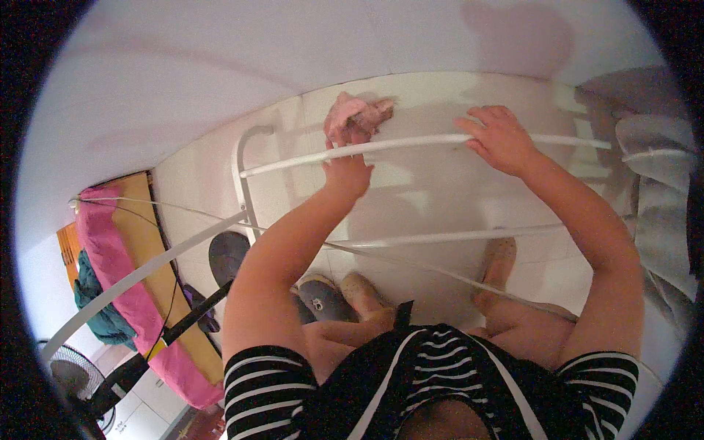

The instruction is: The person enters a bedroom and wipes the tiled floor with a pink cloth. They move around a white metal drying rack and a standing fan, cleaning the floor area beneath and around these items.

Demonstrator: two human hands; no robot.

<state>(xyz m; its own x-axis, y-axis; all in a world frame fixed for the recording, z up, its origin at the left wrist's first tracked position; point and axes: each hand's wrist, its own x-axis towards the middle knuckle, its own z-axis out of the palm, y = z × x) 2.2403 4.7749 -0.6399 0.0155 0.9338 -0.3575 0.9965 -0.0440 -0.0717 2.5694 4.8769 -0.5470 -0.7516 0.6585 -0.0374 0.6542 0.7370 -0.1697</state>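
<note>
My left hand (349,173) reaches past the upper rail of a white tubular metal rack (401,144), and its fingers are on a crumpled pink cloth (352,113). The cloth is on the far side of that rail, close to the foot of the wall; the rail hides part of my fingers. My right hand (498,137) lies over the same rail farther right, fingers loosely apart, with no cloth in it. Nearer to me runs a lower white rail (440,237), and the curved end tube (240,154) of the rack stands at the left.
A pale cord (412,267) crosses the rack slantwise. Dark slippers (228,257) and another dark shoe (324,297) are on the tiled floor by my feet. Left are pink fabric (115,258) over a board, a black pole (198,313) and a fan (71,368). Grey fabric (660,209) hangs right.
</note>
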